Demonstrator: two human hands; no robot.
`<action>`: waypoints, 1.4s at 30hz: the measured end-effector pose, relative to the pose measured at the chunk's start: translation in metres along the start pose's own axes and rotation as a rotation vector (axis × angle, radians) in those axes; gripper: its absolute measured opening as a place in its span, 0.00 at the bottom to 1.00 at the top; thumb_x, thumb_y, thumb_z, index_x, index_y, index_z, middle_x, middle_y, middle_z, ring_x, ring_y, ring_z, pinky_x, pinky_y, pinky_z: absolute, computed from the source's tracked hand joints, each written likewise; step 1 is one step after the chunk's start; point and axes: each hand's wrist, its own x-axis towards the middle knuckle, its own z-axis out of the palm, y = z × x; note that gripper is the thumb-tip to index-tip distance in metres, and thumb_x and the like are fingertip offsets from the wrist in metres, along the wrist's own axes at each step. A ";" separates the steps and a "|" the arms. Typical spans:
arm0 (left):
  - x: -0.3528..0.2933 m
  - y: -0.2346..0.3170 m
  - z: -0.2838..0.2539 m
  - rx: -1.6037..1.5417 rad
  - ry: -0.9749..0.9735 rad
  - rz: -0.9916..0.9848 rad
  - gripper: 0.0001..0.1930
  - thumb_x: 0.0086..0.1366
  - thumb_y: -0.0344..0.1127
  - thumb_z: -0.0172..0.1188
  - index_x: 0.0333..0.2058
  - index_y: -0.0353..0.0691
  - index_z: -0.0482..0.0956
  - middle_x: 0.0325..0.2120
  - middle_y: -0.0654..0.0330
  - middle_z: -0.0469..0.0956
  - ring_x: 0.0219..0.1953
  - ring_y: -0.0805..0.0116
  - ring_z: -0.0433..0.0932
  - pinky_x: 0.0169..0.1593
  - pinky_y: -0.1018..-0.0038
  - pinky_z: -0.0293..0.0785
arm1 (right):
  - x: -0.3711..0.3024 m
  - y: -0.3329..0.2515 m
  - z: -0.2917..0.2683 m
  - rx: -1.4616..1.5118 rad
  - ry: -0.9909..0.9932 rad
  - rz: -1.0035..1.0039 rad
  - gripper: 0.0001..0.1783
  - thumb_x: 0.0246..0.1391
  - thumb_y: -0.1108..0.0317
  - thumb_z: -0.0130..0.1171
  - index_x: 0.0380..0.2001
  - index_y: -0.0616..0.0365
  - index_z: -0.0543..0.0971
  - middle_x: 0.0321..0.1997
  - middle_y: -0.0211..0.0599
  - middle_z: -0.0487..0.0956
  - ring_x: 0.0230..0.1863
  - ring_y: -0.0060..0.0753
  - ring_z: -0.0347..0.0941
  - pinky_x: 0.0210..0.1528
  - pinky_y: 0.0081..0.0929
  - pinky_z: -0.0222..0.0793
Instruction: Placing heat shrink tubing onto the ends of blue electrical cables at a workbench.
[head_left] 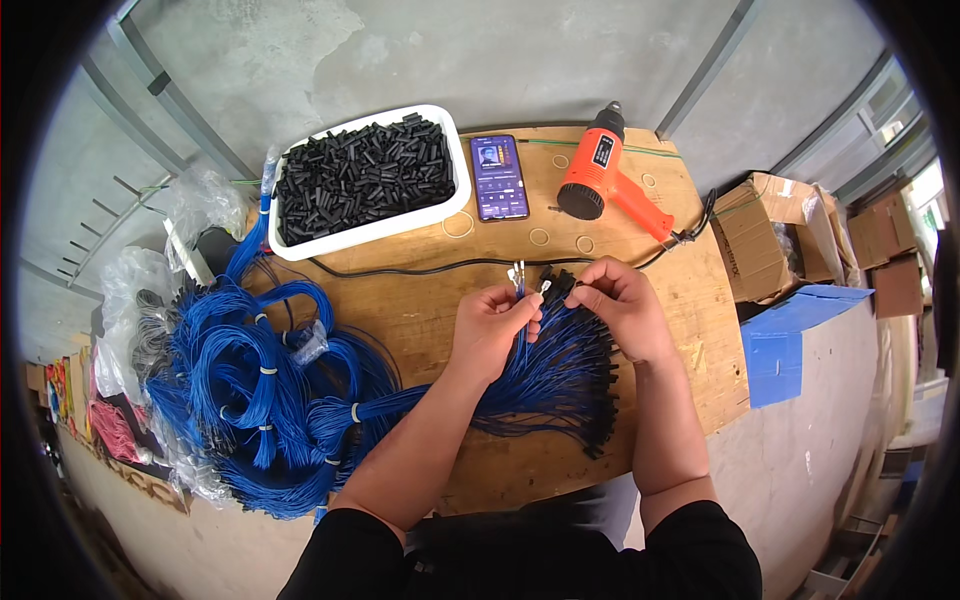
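Note:
Near the middle of the table, my left hand (490, 330) is closed around a few blue wires, whose bare metal terminals (518, 272) stick up above the fingers. Just to its right, my right hand (622, 305) pinches a small black sleeve between thumb and forefinger; the fingertips partly hide it. Beneath both hands a bundle of blue wires (525, 385) fans out to the right. Black sleeves (604, 400) cover many of its ends. One light-coloured terminal (546, 286) shows between the hands.
Coiled blue wire bundles (235, 350) fill the table's left side. Behind stand a white tub (463, 170) of short black tubes (365, 175), a phone (499, 180) and an orange heat gun (606, 165). Its black cord (420, 271) crosses the wooden table. Cardboard boxes (765, 235) sit at right.

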 end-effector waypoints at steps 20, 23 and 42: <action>0.001 0.000 -0.005 0.022 -0.080 0.022 0.06 0.62 0.29 0.66 0.32 0.33 0.80 0.22 0.61 0.77 0.21 0.75 0.73 0.26 0.80 0.68 | 0.003 0.014 0.014 0.205 0.135 -0.068 0.09 0.53 0.84 0.64 0.38 0.64 0.83 0.35 0.29 0.83 0.34 0.14 0.75 0.40 0.15 0.73; 0.001 0.001 -0.005 0.017 -0.086 0.024 0.06 0.61 0.29 0.65 0.32 0.32 0.80 0.22 0.61 0.77 0.21 0.74 0.73 0.26 0.79 0.68 | 0.003 0.013 0.013 0.207 0.134 -0.077 0.09 0.53 0.84 0.63 0.38 0.64 0.83 0.35 0.30 0.83 0.34 0.15 0.75 0.40 0.16 0.73; -0.001 0.001 -0.007 0.082 -0.141 0.016 0.04 0.61 0.27 0.64 0.33 0.31 0.81 0.22 0.61 0.77 0.20 0.75 0.73 0.25 0.78 0.68 | 0.003 0.012 0.007 0.137 0.036 -0.123 0.09 0.55 0.82 0.62 0.40 0.66 0.83 0.39 0.35 0.84 0.40 0.20 0.78 0.46 0.19 0.75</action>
